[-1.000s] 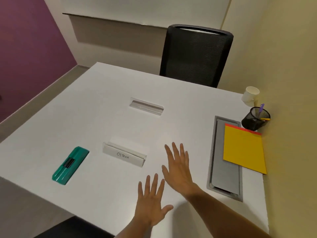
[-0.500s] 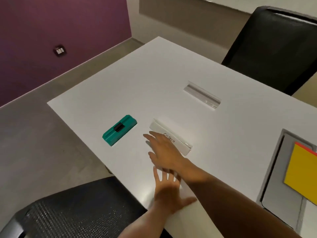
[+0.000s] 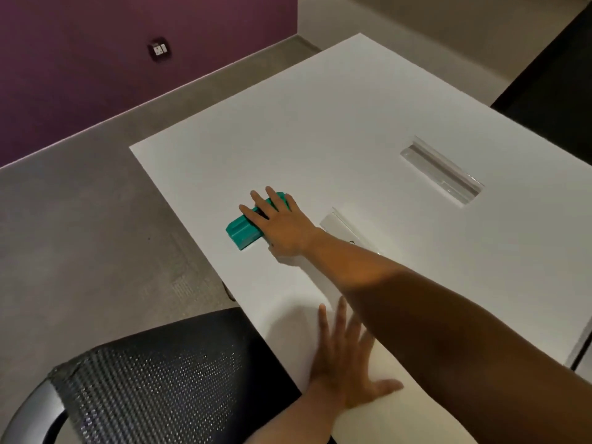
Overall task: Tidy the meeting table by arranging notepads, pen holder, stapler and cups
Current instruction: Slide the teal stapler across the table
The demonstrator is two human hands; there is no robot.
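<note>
Right hand (image 3: 279,224), fingers straight, lies over the green stapler (image 3: 243,231) at frame centre, apparently to grasp it; left hand (image 3: 344,368) flat, bracing on table (image 3: 352,123).

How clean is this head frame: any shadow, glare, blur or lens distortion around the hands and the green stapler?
Head view: soft, even light, no harsh glare on the white table; the right forearm is in deep shade and casts a faint shadow near the left hand; the right hand on the green stapler is slightly soft; wide-angle bending shows at the table edges.
</note>
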